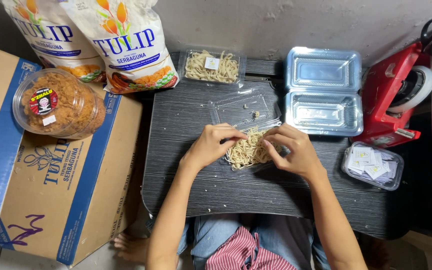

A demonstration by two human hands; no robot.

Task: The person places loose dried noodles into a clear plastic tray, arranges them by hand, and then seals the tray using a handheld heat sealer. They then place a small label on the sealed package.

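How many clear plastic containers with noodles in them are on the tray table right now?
2: a closed noodle box at the table's far edge, and an open noodle box under both hands, left hand, right hand.

Soft, even overhead light, sharp across the frame.

Glare glints off the empty clear trays (323, 90) and the round plastic tub (56, 104); the hands throw only faint shadows on the dark tabletop (186, 165). Lower corners fall dim, the right one nearly black. Box edges bow slightly at the left, a wide-lens bend.
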